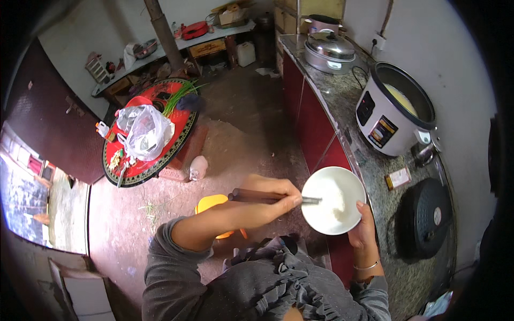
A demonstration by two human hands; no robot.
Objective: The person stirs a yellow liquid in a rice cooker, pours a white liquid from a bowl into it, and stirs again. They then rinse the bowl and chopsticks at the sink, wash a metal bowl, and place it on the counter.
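Observation:
My left hand (pixel 273 196) holds a pair of dark chopsticks (pixel 257 196), whose lighter tips reach into a white bowl (pixel 353 184). Some pale stuff (pixel 337 204) lies in the bowl, too washed out by glare to identify. My right hand (pixel 363 228) grips the bowl's right side, thumb on the rim. The bowl is held up beside the counter's front edge. Beyond it, a large white rice cooker (pixel 375 124) stands lidless with pale yellow contents (pixel 401 98) inside.
On the granite counter (pixel 385 168) are a small box (pixel 398 178), a round black appliance (pixel 427 218) and a lidded steamer pot (pixel 329 54). A red round table (pixel 180 132) holds a plastic bag (pixel 146 132) and green stalks (pixel 178 98). Below my left arm is a yellow stool (pixel 211 202).

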